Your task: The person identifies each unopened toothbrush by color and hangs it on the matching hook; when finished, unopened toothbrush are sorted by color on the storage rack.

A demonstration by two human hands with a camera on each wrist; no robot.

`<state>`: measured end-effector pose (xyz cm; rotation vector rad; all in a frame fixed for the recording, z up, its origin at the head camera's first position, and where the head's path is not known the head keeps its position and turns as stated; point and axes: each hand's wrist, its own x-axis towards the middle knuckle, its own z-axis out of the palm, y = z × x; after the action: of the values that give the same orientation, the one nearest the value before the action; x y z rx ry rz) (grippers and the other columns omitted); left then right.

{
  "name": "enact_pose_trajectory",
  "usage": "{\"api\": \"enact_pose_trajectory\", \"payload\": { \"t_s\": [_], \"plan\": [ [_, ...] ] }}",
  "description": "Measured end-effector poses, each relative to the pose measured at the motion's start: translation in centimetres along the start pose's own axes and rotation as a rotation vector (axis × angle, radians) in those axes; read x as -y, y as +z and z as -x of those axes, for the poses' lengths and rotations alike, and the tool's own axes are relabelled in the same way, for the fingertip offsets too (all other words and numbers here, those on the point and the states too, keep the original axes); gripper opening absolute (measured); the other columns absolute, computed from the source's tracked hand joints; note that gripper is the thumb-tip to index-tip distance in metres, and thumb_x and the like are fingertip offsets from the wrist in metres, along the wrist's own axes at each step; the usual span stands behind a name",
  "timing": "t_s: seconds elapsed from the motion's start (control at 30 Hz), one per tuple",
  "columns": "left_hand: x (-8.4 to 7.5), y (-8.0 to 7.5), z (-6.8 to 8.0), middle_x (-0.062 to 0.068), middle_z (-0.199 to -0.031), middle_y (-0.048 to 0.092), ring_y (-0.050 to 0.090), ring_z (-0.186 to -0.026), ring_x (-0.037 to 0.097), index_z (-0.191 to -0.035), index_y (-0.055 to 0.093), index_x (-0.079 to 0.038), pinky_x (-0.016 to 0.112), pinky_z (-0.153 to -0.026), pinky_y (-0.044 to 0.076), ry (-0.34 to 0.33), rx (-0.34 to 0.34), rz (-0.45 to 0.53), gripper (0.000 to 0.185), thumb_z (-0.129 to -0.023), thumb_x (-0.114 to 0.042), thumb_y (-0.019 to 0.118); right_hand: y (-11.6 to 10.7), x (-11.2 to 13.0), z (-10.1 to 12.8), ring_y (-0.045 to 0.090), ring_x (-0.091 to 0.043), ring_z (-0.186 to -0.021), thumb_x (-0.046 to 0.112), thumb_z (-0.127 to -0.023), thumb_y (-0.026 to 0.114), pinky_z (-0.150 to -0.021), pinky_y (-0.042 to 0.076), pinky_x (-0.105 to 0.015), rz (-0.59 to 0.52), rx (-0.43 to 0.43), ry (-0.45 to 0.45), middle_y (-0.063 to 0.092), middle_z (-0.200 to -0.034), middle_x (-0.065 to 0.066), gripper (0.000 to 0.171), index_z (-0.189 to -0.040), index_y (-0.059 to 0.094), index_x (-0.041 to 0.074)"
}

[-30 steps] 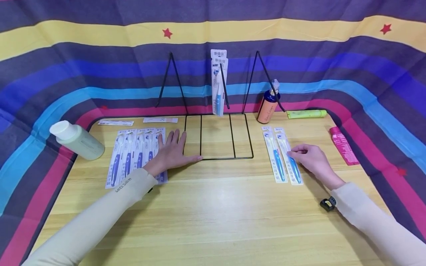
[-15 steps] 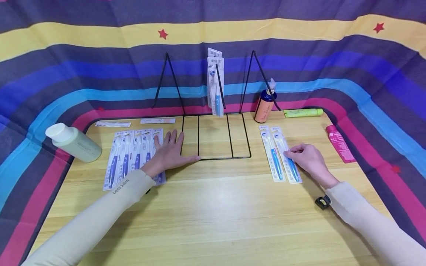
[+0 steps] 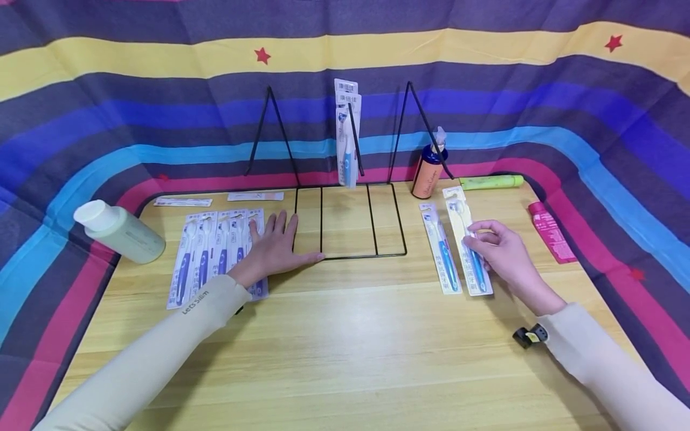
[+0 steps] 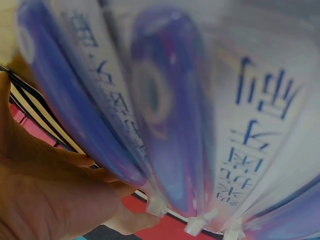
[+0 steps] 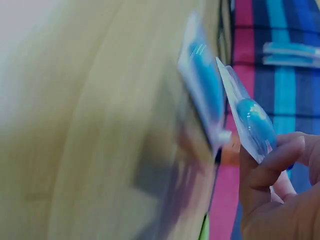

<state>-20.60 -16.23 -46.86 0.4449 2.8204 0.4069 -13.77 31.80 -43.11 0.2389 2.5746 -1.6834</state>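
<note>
My right hand (image 3: 501, 254) pinches a packaged toothbrush (image 3: 477, 270) with a blue handle between thumb and fingers. In the right wrist view its card stands clear of the wood. Just left of it, a second blue packaged toothbrush (image 3: 443, 254) lies flat. My left hand (image 3: 276, 248) is spread with straight fingers at the left side of a black wire rack (image 3: 366, 257), thumb at its front bar. Partly beneath that hand and wrist lie several purple-handled packaged toothbrushes (image 3: 202, 263). A few blue packaged toothbrushes (image 3: 347, 158) hang on the rack's middle hook.
A pale green bottle (image 3: 132, 236) lies at the left, with two slim packets (image 3: 256, 196) behind the purple row. Back right are an orange-labelled pump bottle (image 3: 427, 176), a lime tube (image 3: 492, 182) and a pink tube (image 3: 551, 230). Striped cloth (image 3: 188, 129) borders the table.
The right-hand blue toothbrush has been picked up off the table, and its far end has risen and shifted back. The left hand stays in place on the rack.
</note>
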Motion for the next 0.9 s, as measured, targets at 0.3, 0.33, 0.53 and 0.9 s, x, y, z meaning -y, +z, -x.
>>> {"api": "enact_pose_trajectory", "payload": {
  "t_s": [0.3,0.33,0.53,0.9],
  "plan": [
    [0.1,0.0,0.0,0.027,-0.179,0.006,0.004,-0.163,0.053,-0.174,0.016,-0.004,0.079,-0.117,-0.016,-0.008,0.009,-0.002,0.129,-0.088,-0.091,0.055,3.6,2.1,1.2,0.061,-0.008,-0.079,0.006,-0.107,0.071,-0.066,0.056,-0.023,-0.287,0.152,0.019,0.071,-0.106,0.004,0.018,-0.123,0.073,0.012],
    [0.1,0.0,0.0,0.027,-0.179,0.007,0.004,-0.163,0.053,-0.174,0.016,-0.004,0.079,-0.117,-0.015,-0.008,0.009,-0.004,0.129,-0.088,-0.092,0.055,4.1,2.3,1.4,0.062,-0.009,-0.081,0.005,-0.107,0.071,-0.068,0.056,-0.023,-0.294,0.160,0.006,0.071,-0.107,0.003,0.018,-0.123,0.073,0.012],
    [0.1,-0.2,0.0,0.027,-0.179,0.007,0.004,-0.163,0.053,-0.174,0.017,-0.004,0.080,-0.117,-0.014,-0.009,0.009,-0.003,0.129,-0.088,-0.091,0.056,7.4,3.8,2.1,0.069,-0.011,-0.088,0.005,-0.105,0.072,-0.074,0.060,-0.025,-0.297,0.182,-0.174,0.074,-0.113,-0.002,0.018,-0.123,0.073,0.009],
    [0.2,-0.1,0.0,0.027,-0.179,0.006,0.004,-0.162,0.053,-0.175,0.016,-0.004,0.080,-0.117,-0.013,-0.002,0.015,-0.005,0.128,-0.089,-0.090,0.055,11.5,7.8,2.7,0.068,-0.019,-0.100,-0.009,-0.103,0.066,-0.080,0.062,-0.032,-0.470,0.208,-0.499,0.073,-0.111,-0.011,0.017,-0.120,0.066,-0.010]
  ]
}}
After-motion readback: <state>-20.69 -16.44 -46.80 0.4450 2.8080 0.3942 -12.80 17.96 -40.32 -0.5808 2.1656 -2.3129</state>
